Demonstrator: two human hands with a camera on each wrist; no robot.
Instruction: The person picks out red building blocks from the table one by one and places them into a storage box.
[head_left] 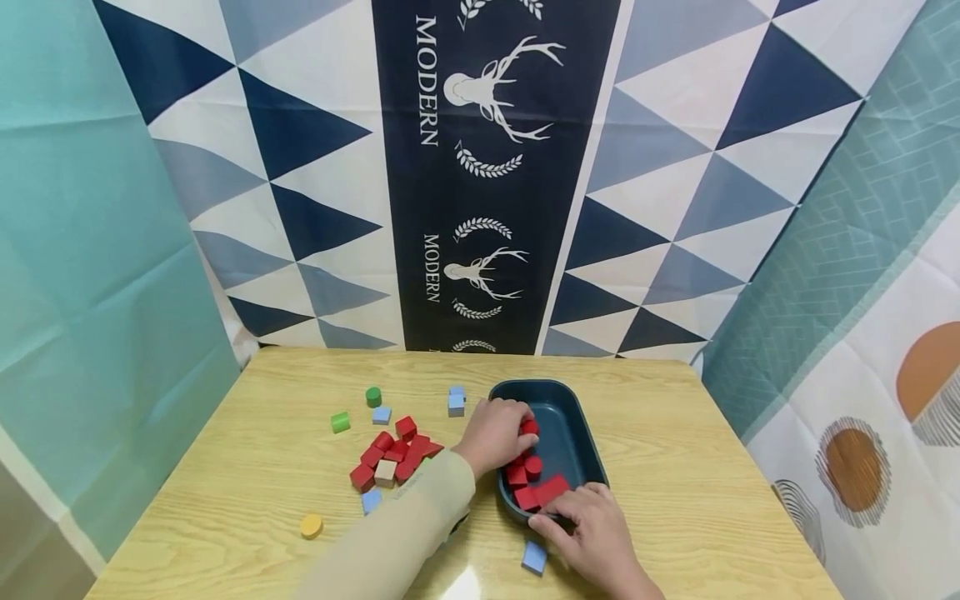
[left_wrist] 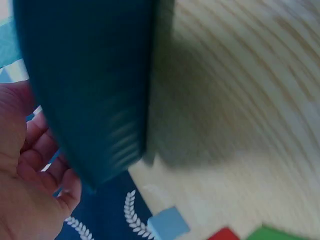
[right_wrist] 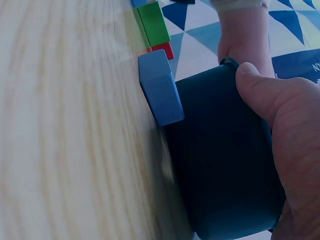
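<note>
The left arm, in a pale sleeve (head_left: 420,508), reaches from the near left toward the far right. Its left hand (head_left: 493,433) goes over the left side of the tray (head_left: 560,425), back of the hand up, with the fingers bent down inside. A red block (head_left: 529,427) is right at those fingers, but the hand hides a lot, so I can't tell if they have hold of it. The right hand (head_left: 592,533) comes in from the near right. It grips the tray at the near right corner, thumb on the near side and the other fingers over the rim.

The tray sits on the surface (head_left: 660,450), between the two hands. More red blocks (head_left: 552,490) lie inside it, along the left side and at the near end, between the hands. The far right part of its floor is bare. A blue block (head_left: 535,557) is just beside the near end, left of the right hand.

To the left of the left hand is a red pile (head_left: 412,457) with a tan block (head_left: 386,473) at its near side. A yellow disc (head_left: 311,526) lies farther left and nearer.
</note>
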